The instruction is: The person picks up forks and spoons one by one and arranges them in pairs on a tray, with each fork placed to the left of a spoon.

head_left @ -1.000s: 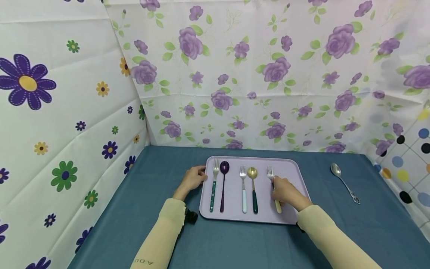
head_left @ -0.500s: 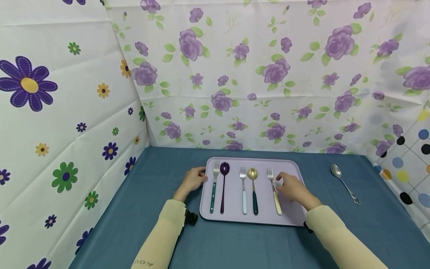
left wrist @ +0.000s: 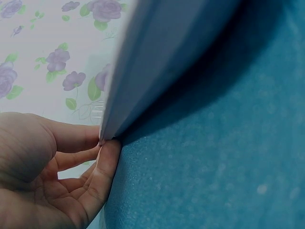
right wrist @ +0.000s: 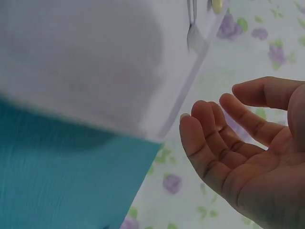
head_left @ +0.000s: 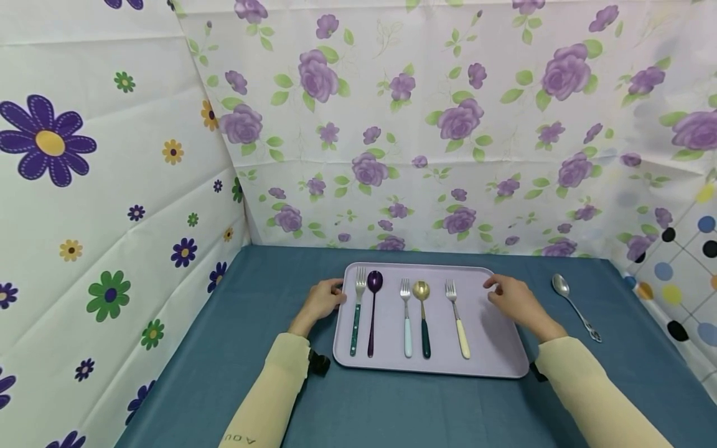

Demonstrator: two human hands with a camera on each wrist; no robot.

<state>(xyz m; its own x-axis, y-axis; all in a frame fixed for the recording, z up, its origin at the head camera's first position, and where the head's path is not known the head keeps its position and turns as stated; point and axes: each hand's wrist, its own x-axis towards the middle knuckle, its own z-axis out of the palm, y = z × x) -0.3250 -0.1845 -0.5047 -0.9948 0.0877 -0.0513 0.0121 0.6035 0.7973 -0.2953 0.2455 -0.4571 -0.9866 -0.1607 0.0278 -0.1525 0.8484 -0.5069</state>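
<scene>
A pale lilac tray (head_left: pixel 386 361) lies on the blue cloth. My left hand (head_left: pixel 320 300) pinches its left rim between thumb and fingers, as the left wrist view shows. On the tray, left to right, are a fork with a dark green handle (head_left: pixel 355 317), a purple spoon (head_left: pixel 374 283), a fork with a pale mint handle (head_left: pixel 407 330), a gold spoon with a dark green handle (head_left: pixel 424 330) and a fork with a cream handle (head_left: pixel 462 336). Above the tray's right edge, my right hand (head_left: pixel 518 303) holds nothing, fingers loosely bent.
A silver spoon (head_left: pixel 576 308) lies on the blue tablecloth (head_left: pixel 426 410) right of the tray. Flowered sheets (head_left: pixel 414 124) stand as walls at the back and left, and a dotted one (head_left: pixel 683 280) is at the right.
My right hand has let go of the cream-handled fork, leaving it on the tray, and has moved right to the tray's right edge. The left hand has stayed at the left rim.
</scene>
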